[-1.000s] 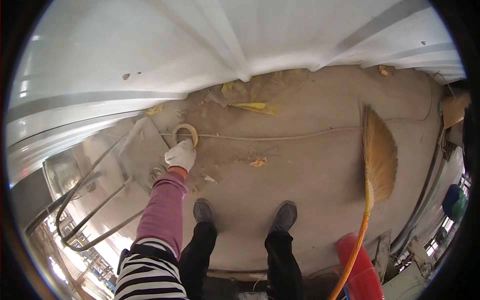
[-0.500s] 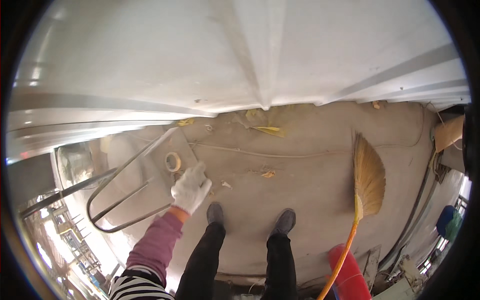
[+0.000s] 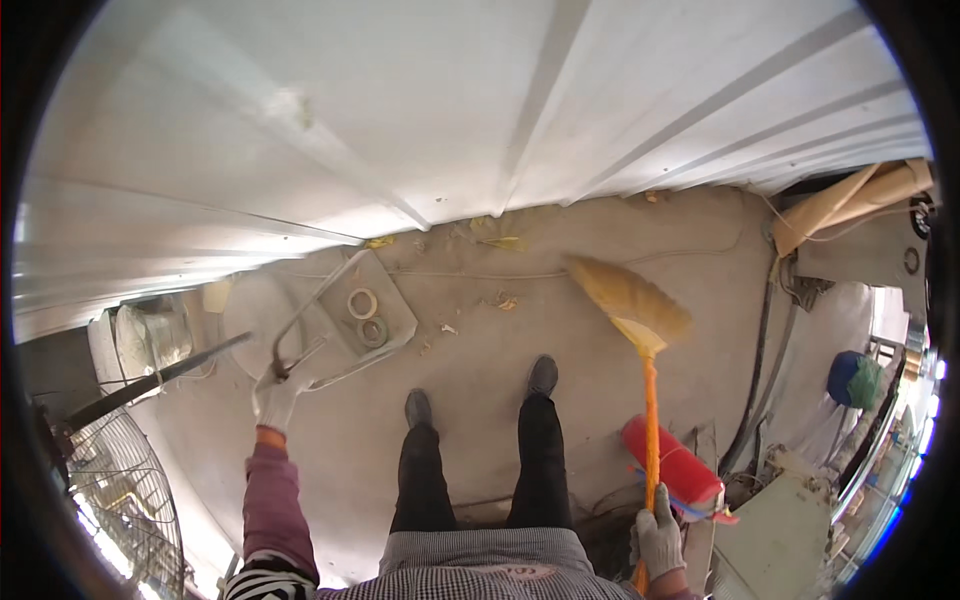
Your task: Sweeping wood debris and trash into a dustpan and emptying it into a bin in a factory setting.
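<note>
My right hand (image 3: 660, 535), gloved white, sits low at my side with its fingers closed around the orange handle of the broom (image 3: 640, 330), whose straw head rests on the concrete floor (image 3: 600, 400) ahead of my 2 shoes. Just beside that hand lies a red cylinder-shaped roll (image 3: 675, 470) with a blue band at its near end.

My left hand (image 3: 275, 395), also in a white glove, is stretched out to my left with the fingers curled shut on the wire handle of the metal dustpan (image 3: 345, 315). 1 second ago this hand was low at the floor by a tape ring; now the pan is up off the ground, tilted, so I judge the pickup done and the pan ready for the broom.

2 tape rings (image 3: 365, 315) lie on the pan's flat face, 1 pale, 1 greenish. Farther on, yellow scraps (image 3: 500, 243) litter the foot of the white ribbed wall (image 3: 480, 110). Brown paper rolls (image 3: 850, 200) lean at far right; I see no readable labels or signs.
</note>
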The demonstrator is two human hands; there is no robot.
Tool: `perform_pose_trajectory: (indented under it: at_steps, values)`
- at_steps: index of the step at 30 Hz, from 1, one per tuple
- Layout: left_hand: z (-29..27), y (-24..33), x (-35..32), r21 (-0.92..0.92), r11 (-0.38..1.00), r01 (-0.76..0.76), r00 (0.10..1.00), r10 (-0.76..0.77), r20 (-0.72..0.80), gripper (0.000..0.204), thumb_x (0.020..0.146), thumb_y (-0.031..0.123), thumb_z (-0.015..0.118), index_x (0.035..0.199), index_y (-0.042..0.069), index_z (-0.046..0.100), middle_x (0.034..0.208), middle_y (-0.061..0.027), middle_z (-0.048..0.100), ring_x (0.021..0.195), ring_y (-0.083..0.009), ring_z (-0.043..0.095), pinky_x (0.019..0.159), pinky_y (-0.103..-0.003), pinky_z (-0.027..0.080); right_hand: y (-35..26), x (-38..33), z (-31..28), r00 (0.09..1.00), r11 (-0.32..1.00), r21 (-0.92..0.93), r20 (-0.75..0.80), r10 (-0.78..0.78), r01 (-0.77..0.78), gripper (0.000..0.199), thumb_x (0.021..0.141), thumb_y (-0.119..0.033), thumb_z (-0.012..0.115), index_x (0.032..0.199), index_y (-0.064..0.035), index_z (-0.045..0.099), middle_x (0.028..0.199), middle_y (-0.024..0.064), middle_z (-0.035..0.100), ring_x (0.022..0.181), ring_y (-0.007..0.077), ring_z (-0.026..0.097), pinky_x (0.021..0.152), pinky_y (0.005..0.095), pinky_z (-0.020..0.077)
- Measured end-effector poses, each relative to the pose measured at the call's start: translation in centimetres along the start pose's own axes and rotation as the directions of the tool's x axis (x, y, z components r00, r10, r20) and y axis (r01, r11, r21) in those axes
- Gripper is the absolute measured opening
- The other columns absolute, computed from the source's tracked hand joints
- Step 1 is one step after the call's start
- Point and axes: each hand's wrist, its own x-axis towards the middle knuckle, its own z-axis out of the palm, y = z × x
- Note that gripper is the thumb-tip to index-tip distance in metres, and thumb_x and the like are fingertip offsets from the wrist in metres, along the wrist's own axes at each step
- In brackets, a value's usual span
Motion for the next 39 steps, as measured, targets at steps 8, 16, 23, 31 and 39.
perform_pose_trajectory:
  at_steps: [8,16,23,31,39]
  values:
    - [-0.8,4.7,-6.9,0.241,0.965,0.105,0.995,-0.102,-0.024,0.035,0.070,0.032,0.073,0.081,-0.001,0.071,0.074,-0.0141,0.071,0.070,-0.0224,0.068,0.067,-0.034,0.051,-2.0,-1.8,11.1,0.921,0.736,-0.554,0.217,-0.324,0.389,0.072,0.088,-0.041,0.047,0.154,-0.0272,0.023,0.101,0.0290,0.067,0.097,0.0454,0.065,0.085,0.0495,0.0496]
    - [-3.9,1.5,-12.1,0.047,0.994,0.096,0.994,-0.098,0.056,0.030,0.070,0.029,0.075,0.081,0.001,0.072,0.077,-0.0094,0.072,0.072,-0.0183,0.068,0.067,-0.032,0.052,-2.4,-2.1,16.2,0.889,0.564,-0.691,0.403,-0.218,0.452,0.068,0.088,-0.039,0.044,0.152,-0.0255,0.025,0.105,0.0286,0.067,0.101,0.0443,0.065,0.087,0.0517,0.0486]
    - [-3.9,-3.6,-12.3,0.181,0.978,0.107,0.983,-0.131,0.129,0.032,0.069,0.027,0.077,0.086,0.000,0.074,0.081,-0.0098,0.073,0.073,-0.0185,0.069,0.068,-0.032,0.053,10.8,-3.6,9.6,0.931,0.830,-0.422,0.160,-0.327,0.364,0.066,0.088,-0.030,0.053,0.149,-0.0111,0.037,0.101,0.0245,0.069,0.093,0.0358,0.068,0.080,0.0414,0.0517]
    - [-4.2,-6.2,-13.5,0.180,0.984,-0.006,0.964,-0.042,0.262,0.044,0.070,0.036,0.077,0.092,-0.002,0.073,0.087,-0.0145,0.074,0.083,-0.0251,0.070,0.073,-0.036,0.054,7.9,5.3,18.4,0.931,0.970,0.042,0.273,-0.243,0.241,0.028,0.086,-0.018,0.053,0.111,-0.0062,0.053,0.067,0.0031,0.053,0.048,0.0161,0.052,0.043,0.0333,0.0456]
    - [-4.3,-12.2,-11.9,0.381,0.925,-0.005,0.961,-0.101,0.258,0.048,0.071,0.040,0.074,0.100,0.001,0.072,0.093,-0.0125,0.074,0.091,-0.0254,0.070,0.080,-0.035,0.053,12.6,-7.7,28.5,0.889,0.805,-0.505,0.454,-0.059,0.311,0.063,0.087,-0.023,0.049,0.143,0.0024,0.035,0.094,0.0235,0.068,0.077,0.0318,0.071,0.071,0.0412,0.0544]
